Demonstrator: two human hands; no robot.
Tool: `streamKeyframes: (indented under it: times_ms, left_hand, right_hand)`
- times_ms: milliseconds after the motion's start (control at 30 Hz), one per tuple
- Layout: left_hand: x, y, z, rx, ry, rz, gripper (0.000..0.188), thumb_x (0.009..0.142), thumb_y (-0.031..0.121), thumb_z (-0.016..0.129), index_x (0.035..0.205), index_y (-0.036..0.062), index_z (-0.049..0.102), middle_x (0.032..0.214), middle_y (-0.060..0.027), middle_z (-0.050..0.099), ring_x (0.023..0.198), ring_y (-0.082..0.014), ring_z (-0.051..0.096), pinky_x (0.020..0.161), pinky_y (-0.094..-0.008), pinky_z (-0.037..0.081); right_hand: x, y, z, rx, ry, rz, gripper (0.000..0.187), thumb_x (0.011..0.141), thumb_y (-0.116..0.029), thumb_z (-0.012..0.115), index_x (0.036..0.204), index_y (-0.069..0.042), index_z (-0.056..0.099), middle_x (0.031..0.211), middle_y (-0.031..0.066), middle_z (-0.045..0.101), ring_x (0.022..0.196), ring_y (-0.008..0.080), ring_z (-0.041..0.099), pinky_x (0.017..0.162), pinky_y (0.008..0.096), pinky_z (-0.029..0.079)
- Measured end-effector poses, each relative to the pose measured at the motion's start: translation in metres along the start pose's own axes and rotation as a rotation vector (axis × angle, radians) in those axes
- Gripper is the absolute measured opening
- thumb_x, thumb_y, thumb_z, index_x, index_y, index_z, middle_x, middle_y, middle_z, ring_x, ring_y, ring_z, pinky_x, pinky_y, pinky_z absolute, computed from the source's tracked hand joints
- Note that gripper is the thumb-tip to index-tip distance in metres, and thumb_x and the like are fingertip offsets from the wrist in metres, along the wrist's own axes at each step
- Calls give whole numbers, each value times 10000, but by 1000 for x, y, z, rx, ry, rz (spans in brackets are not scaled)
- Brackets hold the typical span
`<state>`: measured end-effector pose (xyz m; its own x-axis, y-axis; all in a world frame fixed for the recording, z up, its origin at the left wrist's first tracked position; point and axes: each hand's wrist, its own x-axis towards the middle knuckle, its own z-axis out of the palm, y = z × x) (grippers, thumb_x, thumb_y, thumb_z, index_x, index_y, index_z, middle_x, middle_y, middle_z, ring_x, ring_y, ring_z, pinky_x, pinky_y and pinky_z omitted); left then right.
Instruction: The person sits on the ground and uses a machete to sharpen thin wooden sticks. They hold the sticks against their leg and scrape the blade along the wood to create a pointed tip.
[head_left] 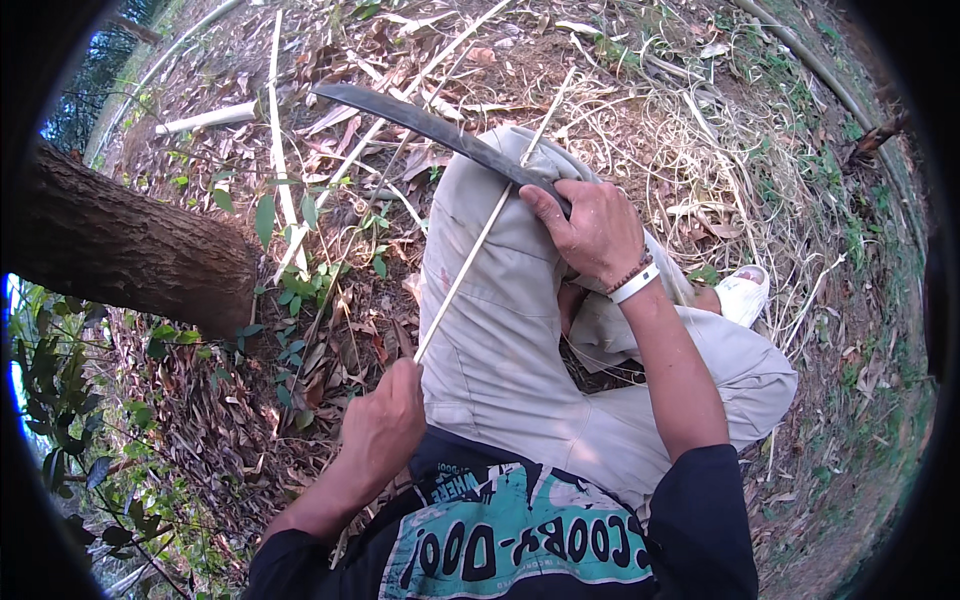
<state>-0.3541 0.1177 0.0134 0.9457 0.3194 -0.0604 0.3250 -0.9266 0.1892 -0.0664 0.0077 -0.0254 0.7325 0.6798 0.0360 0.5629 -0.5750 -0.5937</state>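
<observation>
My left hand (pixel 383 425) is closed around the near end of a thin, pale cane-like strip (pixel 466 268). The strip runs up over my raised knee, passes beneath a blade and sticks out beyond it. My right hand (pixel 600 230) grips a long, dark machete (pixel 420 122), its handle mostly hidden in my fingers. The blade lies crosswise over the strip at the knee, its tip pointing to the far left. Beige trousers (pixel 490 350) cover the leg under both.
A thick tree trunk (pixel 140 240) slants in from the left. Dry leaves and pale shavings (pixel 700 150) litter the ground. A cut pale stick (pixel 207 118) and long strips (pixel 277 130) lie at the far left. A white shoe (pixel 742 296) shows beyond my right forearm.
</observation>
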Motion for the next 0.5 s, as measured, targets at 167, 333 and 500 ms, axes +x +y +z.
streamKeyframes:
  times_ms: [167,333,500]
  left_hand:
    - [-104,-28,-10,102,-71,-29,152,881,59,581,772,77,476,617,-74,451,458,-240,525,387,-352,427]
    - [-182,-57,-16,59,-92,-38,149,860,62,593,754,82,490,613,-78,470,455,-257,523,386,-371,414]
    - [-191,-69,-7,-113,-208,-213,132,937,127,537,825,62,516,594,-167,549,519,-375,576,442,-473,428]
  right_hand:
    - [-6,-3,2,18,20,26,651,904,-613,515,720,-8,669,613,238,583,664,438,608,599,488,461]
    - [-4,0,2,62,30,94,687,904,-641,486,711,-7,668,637,242,600,678,426,623,604,476,466]
    - [10,21,-20,391,104,173,752,935,-659,427,601,-7,594,539,133,550,551,276,563,572,394,444]
